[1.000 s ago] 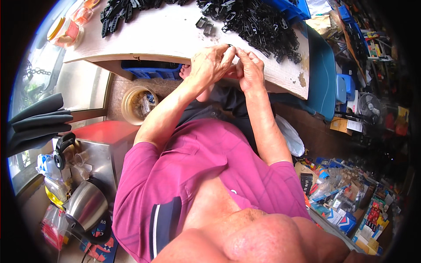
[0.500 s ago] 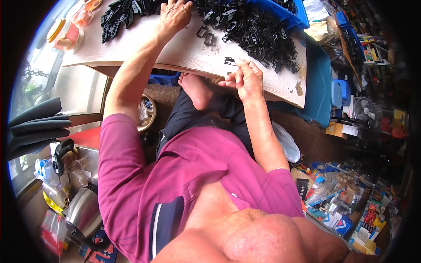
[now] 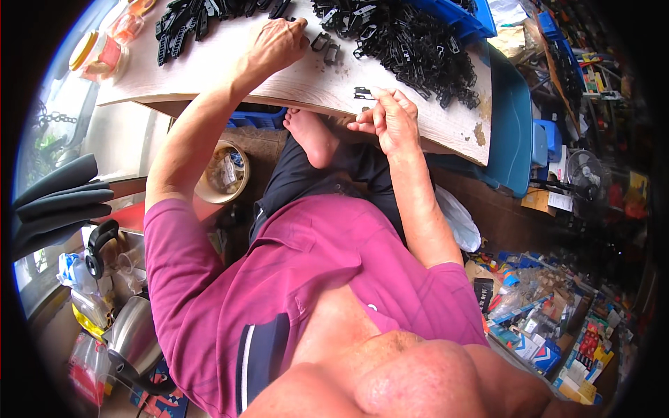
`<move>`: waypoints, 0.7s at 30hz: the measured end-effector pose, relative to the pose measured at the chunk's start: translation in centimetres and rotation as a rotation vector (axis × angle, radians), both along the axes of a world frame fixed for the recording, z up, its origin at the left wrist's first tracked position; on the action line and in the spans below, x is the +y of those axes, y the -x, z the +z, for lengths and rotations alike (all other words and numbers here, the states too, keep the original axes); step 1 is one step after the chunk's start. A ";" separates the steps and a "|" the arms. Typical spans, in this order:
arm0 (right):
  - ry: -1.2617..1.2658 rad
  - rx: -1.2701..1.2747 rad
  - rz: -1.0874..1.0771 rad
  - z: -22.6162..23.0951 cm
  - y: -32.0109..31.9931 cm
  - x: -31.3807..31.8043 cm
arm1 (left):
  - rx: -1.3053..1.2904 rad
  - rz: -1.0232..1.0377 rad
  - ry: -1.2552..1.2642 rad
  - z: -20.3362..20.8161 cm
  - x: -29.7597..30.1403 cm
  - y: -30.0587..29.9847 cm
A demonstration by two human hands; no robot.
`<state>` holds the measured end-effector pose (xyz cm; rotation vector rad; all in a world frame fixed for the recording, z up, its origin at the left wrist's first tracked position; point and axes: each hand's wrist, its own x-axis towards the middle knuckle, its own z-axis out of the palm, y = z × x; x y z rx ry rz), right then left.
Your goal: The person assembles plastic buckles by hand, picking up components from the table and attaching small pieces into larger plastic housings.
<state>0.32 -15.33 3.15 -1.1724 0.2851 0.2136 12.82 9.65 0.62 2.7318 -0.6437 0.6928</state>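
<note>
Far left: clear jar [image 3: 104,59] with orange lid, near the left end of the pale table [image 3: 174,80]. Right of it, a pile of slotted black strips [image 3: 182,29] along the top of view; bare surface runs from it to the front edge.

Left hand [image 3: 277,45] over the table between this pile and two loose black clips [image 3: 331,54]. Fingers bent, partly curled; cannot tell whether they hold anything. Bare foot [image 3: 311,143] below, just short of the front edge.

Right of the clips, small black piece [image 3: 362,93] pinched at the thumb and fingertips of the right hand [image 3: 392,117], other fingers loosely curled. Piece shows against bare tabletop near the front edge; contact with the surface unclear.

Tight beyond: heap of black parts [image 3: 425,52], blue crate [image 3: 481,26] behind, teal bin [image 3: 512,115] beside the table's right edge.
</note>
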 end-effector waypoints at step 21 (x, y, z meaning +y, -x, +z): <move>0.025 -0.017 0.028 -0.8 0.0 -0.9 | 0.116 0.095 -0.013 2.6 2.8 2.4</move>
